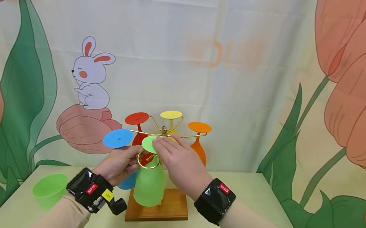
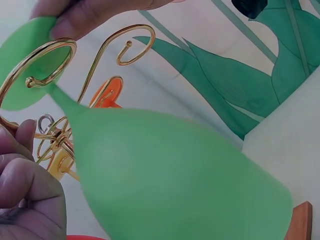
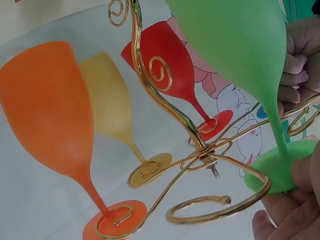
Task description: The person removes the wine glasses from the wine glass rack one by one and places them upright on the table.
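A green goblet [image 1: 149,185] hangs upside down in front of the gold wire rack, bowl low and round foot up. My right hand [image 1: 181,161] holds it by the foot [image 3: 280,165], thumb and fingers on either side of the disc. With thumb and fingertips, my left hand [image 1: 119,165] pinches the wire of one curled hook [image 2: 31,82] on the rack. The stem is right beside this hook, which overlaps the foot in the left wrist view. Another curled hook [image 3: 226,200] holds no goblet in the right wrist view.
Blue [image 1: 118,138], red [image 1: 136,118], yellow [image 1: 171,115] and orange [image 1: 200,127] goblets hang upside down on the rack. Its wooden base [image 1: 174,205] stands on the pale table [image 1: 228,194]. A light green bowl [image 1: 49,189] is at the left. A printed curtain [image 1: 163,51] hangs behind.
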